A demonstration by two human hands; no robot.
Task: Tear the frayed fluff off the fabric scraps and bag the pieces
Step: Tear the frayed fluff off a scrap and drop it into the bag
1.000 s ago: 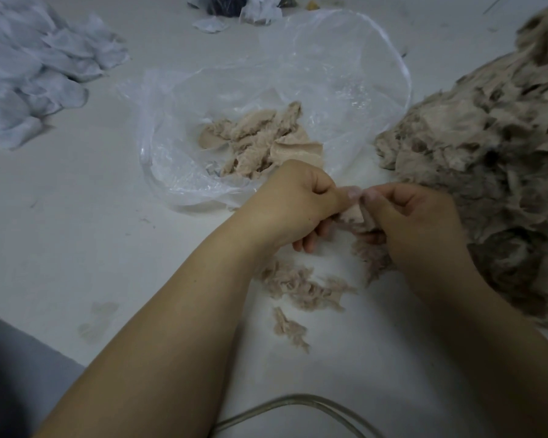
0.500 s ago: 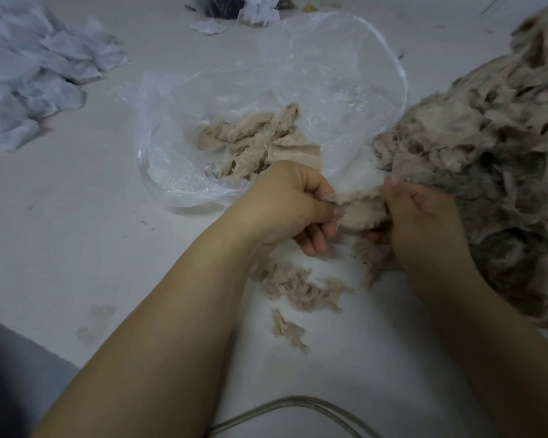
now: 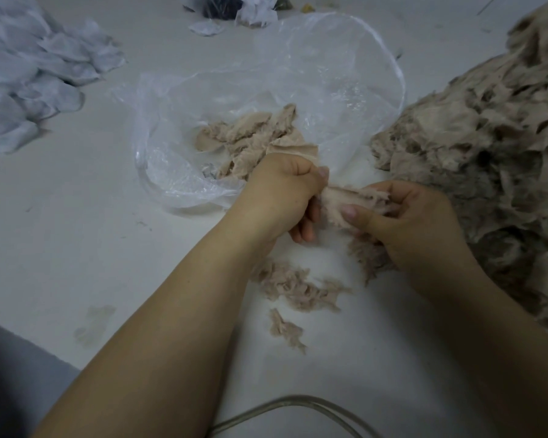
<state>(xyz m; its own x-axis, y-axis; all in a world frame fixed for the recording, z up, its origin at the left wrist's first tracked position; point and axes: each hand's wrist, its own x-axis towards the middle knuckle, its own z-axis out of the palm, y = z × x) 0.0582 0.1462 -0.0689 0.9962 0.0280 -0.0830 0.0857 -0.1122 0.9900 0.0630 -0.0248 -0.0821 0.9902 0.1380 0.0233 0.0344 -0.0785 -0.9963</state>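
Note:
A beige fabric scrap (image 3: 345, 203) with a frayed edge is stretched between my two hands above the white table (image 3: 76, 248). My left hand (image 3: 282, 194) grips its left end in a fist. My right hand (image 3: 415, 222) pinches the right end with its thumb on top, and a tuft of fluff hangs under that palm. Just behind my left hand lies an open clear plastic bag (image 3: 234, 99) holding several beige pieces (image 3: 250, 137). Torn fluff (image 3: 295, 289) lies on the table below my hands.
A big heap of beige fabric scraps (image 3: 487, 147) fills the right side. White fabric pieces (image 3: 29, 80) are piled at the far left. A clear cable (image 3: 298, 406) loops along the near edge, and dark and white clutter (image 3: 234, 7) sits at the top.
My hands have drawn apart, and the scrap that was bunched between my fingertips is now pulled out flat. My right thumb has come round on top of it.

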